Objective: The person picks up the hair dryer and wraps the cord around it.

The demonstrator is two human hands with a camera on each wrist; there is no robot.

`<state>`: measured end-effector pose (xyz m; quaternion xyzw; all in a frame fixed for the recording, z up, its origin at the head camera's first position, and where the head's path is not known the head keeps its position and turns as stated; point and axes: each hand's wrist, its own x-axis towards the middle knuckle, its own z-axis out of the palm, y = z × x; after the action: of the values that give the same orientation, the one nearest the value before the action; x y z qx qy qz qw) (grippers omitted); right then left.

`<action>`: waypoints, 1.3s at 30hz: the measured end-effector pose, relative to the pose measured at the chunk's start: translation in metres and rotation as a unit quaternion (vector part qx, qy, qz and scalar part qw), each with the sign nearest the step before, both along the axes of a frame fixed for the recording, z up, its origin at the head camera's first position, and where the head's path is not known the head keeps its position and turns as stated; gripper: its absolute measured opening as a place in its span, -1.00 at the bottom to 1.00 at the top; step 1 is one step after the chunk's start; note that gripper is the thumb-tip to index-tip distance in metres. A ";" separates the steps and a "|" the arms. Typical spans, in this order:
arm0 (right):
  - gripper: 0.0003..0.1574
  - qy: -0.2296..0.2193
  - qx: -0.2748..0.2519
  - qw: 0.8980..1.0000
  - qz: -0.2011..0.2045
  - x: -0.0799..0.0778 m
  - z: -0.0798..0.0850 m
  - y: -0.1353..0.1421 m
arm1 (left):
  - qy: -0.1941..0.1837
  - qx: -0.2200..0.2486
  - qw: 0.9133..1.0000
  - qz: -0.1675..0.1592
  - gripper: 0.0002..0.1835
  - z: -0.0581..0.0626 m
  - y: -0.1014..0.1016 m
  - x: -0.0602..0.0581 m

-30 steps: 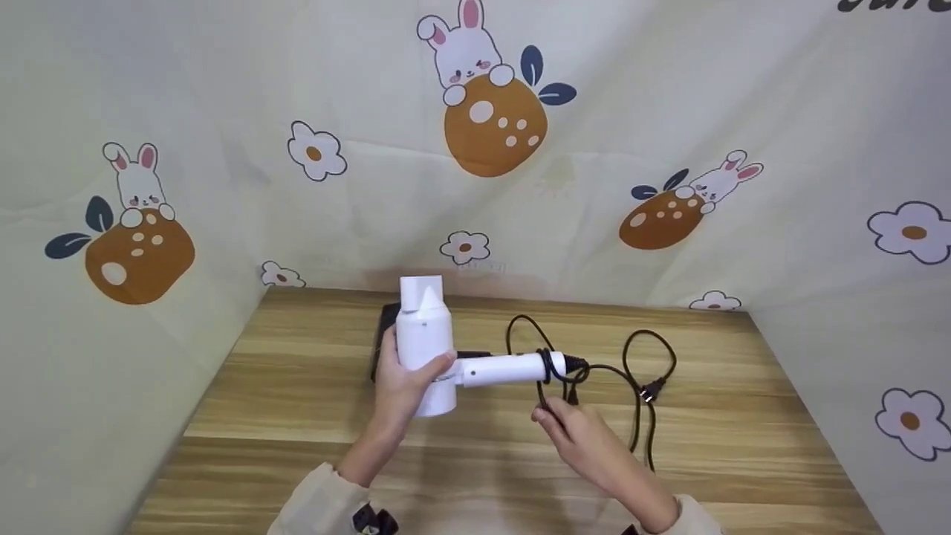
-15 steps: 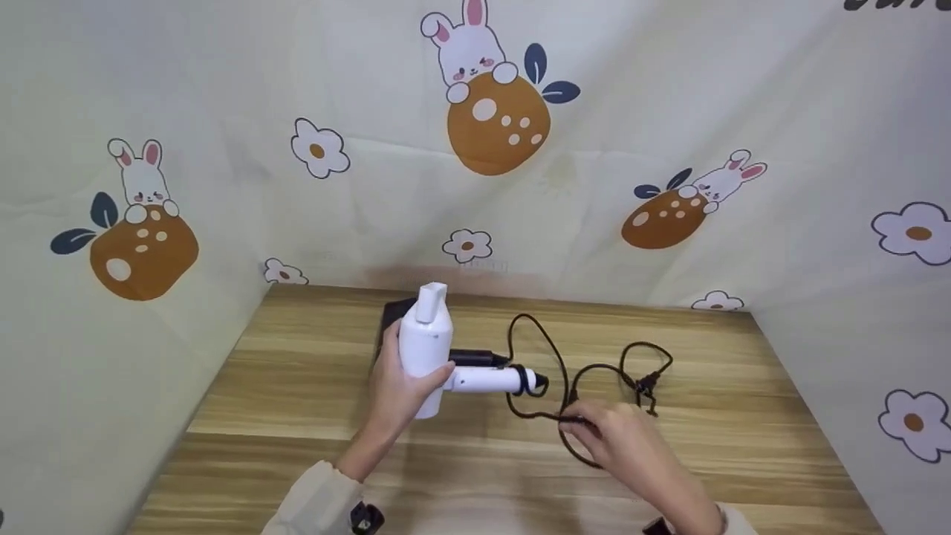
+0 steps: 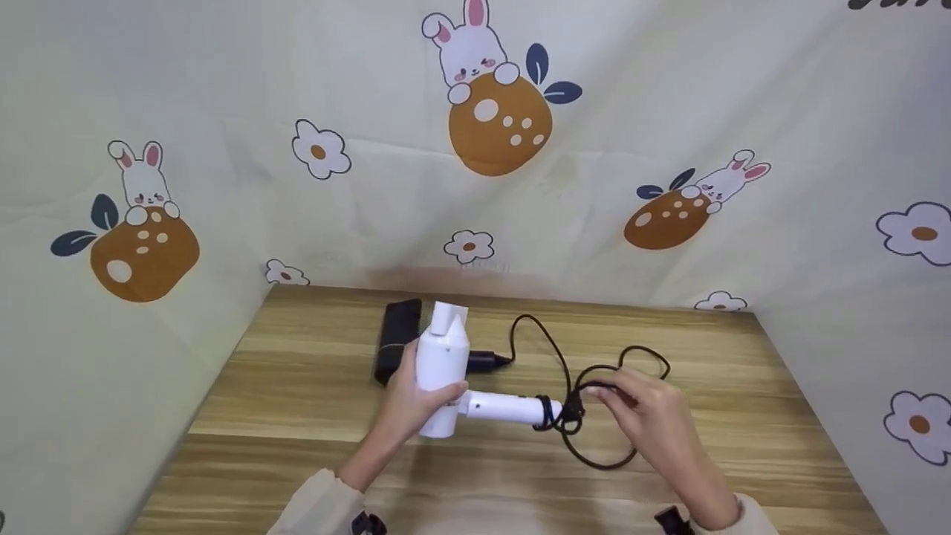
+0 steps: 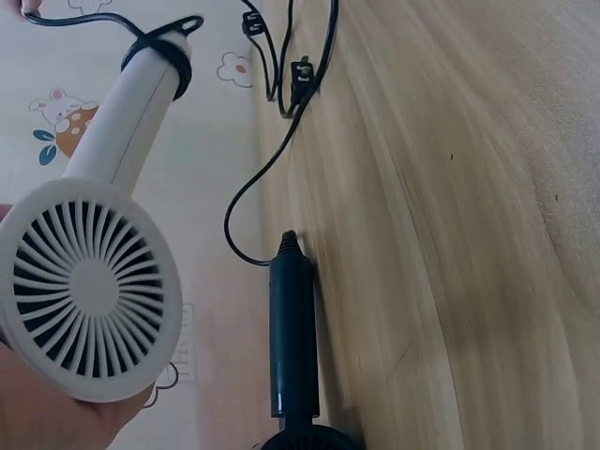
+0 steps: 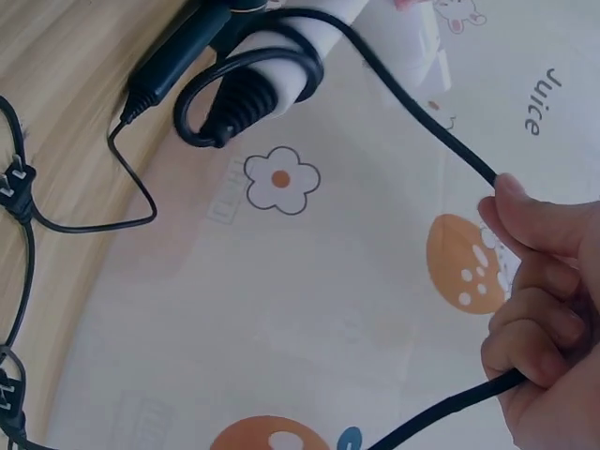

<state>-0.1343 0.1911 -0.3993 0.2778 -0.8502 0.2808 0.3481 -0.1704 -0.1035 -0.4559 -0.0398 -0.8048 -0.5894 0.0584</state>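
Observation:
My left hand (image 3: 411, 394) grips the barrel of a white hair dryer (image 3: 443, 365), thumb across its front. Its nozzle points toward the back wall and its handle (image 3: 505, 408) reaches right. A black cord (image 5: 412, 105) makes loops round the handle's end, near the strain relief (image 5: 246, 101). My right hand (image 3: 657, 412) pinches this cord between thumb and fingertip, while the other fingers curl over a further stretch of it. The left wrist view shows the dryer's round slotted intake grille (image 4: 94, 291).
Behind the white one, a black hair dryer (image 3: 400, 338) lies on the wooden table (image 3: 297, 401), partly hidden. Its cord (image 3: 546, 342) runs right. Two plugs, one (image 4: 302, 80) nearer than the other (image 4: 252, 23), rest among the cords. A printed cloth (image 3: 371, 200) hangs round the table.
My right hand has drawn the cord away from the handle, to the right and slightly upward. The white hair dryer, still in my left hand, has turned a little and shifted right and nearer.

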 end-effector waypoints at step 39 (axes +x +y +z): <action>-0.76 -0.134 -0.058 0.985 0.090 -0.020 -0.035 -0.001 | -0.061 0.226 0.970 -0.062 -0.24 0.047 0.015 0.020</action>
<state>-0.1547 0.1897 -0.4342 0.2921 -0.8428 0.3949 0.2198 -0.1502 -0.0887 -0.4087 -0.0394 -0.6483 -0.7601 -0.0195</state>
